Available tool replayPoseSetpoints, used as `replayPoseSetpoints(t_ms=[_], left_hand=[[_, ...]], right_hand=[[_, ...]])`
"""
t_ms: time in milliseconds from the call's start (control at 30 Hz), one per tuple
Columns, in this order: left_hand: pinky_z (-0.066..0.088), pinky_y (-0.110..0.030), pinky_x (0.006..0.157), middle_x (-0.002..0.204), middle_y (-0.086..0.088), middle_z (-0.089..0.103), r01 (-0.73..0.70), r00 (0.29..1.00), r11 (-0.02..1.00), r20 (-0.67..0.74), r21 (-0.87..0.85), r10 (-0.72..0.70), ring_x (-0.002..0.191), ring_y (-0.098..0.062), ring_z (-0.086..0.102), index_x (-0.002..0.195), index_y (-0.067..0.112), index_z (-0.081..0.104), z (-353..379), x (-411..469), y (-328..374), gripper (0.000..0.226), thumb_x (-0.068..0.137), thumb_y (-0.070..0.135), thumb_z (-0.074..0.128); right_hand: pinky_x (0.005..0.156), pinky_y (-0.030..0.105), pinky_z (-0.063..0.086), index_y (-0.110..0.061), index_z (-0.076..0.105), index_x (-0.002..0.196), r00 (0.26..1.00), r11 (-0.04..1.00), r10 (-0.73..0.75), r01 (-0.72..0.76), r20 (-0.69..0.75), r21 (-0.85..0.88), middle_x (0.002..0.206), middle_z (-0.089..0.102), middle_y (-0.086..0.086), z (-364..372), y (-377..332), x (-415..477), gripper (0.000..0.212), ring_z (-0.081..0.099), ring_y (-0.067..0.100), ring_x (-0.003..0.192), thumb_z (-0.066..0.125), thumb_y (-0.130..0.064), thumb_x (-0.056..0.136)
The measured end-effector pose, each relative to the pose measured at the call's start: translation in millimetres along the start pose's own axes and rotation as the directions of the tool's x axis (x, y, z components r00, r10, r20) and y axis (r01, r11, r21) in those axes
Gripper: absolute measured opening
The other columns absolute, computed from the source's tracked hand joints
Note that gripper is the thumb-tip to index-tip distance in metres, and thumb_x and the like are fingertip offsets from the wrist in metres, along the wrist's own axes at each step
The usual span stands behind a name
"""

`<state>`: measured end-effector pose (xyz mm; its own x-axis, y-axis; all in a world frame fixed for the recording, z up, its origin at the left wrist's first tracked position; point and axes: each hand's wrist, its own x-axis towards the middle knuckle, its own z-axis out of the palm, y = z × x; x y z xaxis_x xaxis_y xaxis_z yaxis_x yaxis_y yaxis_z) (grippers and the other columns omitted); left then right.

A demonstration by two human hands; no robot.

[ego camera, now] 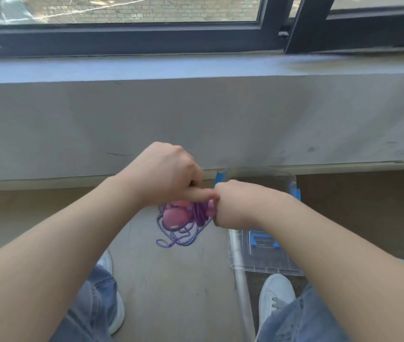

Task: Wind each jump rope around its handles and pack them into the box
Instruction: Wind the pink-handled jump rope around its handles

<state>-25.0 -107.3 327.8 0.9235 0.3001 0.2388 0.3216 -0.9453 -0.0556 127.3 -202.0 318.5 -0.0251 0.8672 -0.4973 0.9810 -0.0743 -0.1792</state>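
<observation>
Left fingers (199, 195): curled, one stretched across, seemingly pinching cord; the grip is mostly hidden.
Right hand (233, 206): fingers curled round the pink handles (175, 217).
Why: likely right anchors while left hand (163, 174) winds.
Jump rope (183, 230): loose purple loops dangling below.
Box (270, 262): clear, on the floor, just right.

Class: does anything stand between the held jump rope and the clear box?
Nothing visible does. The left hand and right hand grip the jump rope in the air, beside the clear box on the floor. The right forearm hides part of the box, so a lid cannot be ruled out.
</observation>
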Motion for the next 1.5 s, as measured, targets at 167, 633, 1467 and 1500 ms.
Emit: replayPoseSetpoints(t_ms=[167,633,1467,1500], left_hand=[[0.022,-0.033,0.045,0.045,-0.003,0.023,0.241,0.969,0.874,0.157,-0.422,-0.191,0.049,-0.016,0.019,0.052,0.011,0.027,-3.6,-4.5,-7.8,0.065,0.084,0.066,0.044],[0.031,-0.032,0.05,0.054,0.002,0.047,0.243,0.956,0.948,0.213,-0.205,-0.199,0.054,-0.026,0.045,0.071,0.018,0.045,12.0,-7.1,28.2,0.04,0.098,0.048,0.042],[0.039,-0.029,0.056,0.052,0.009,0.05,0.65,0.759,0.468,0.478,-0.599,-0.443,0.047,-0.006,0.043,0.074,0.011,0.058,10.6,-2.5,14.6,0.045,0.102,0.042,0.039],[0.042,-0.03,0.059,0.057,0.012,0.056,0.629,0.778,0.528,0.459,-0.571,-0.429,0.053,-0.007,0.049,0.082,0.017,0.061,10.2,-0.4,19.5,0.04,0.102,0.043,0.039]], right_hand=[[0.052,0.028,0.041,-0.014,0.066,0.084,0.953,0.954,-0.299,0.3,0.043,-0.025,0.067,0.057,-0.002,-12.8,-4.3,-15.5,0.013,0.051,0.012,0.059,0.064,-0.027,0.087],[0.066,0.032,0.044,-0.014,0.062,0.083,0.832,0.885,0.41,-0.263,-0.373,0.385,0.084,0.064,0.013,-20.5,54.5,5.7,0.009,0.057,0.036,0.073,0.058,-0.022,0.081],[0.065,0.046,0.059,-0.017,0.064,0.067,0.867,0.723,0.242,0.138,-0.436,0.676,0.067,0.066,0.006,-16.7,12.3,-6.5,0.016,0.064,0.032,0.069,0.063,-0.028,0.077],[0.068,0.048,0.06,-0.017,0.066,0.07,0.844,0.735,0.312,0.076,-0.436,0.673,0.074,0.069,0.01,-16.6,17.2,-2.5,0.015,0.067,0.038,0.075,0.061,-0.029,0.078]])
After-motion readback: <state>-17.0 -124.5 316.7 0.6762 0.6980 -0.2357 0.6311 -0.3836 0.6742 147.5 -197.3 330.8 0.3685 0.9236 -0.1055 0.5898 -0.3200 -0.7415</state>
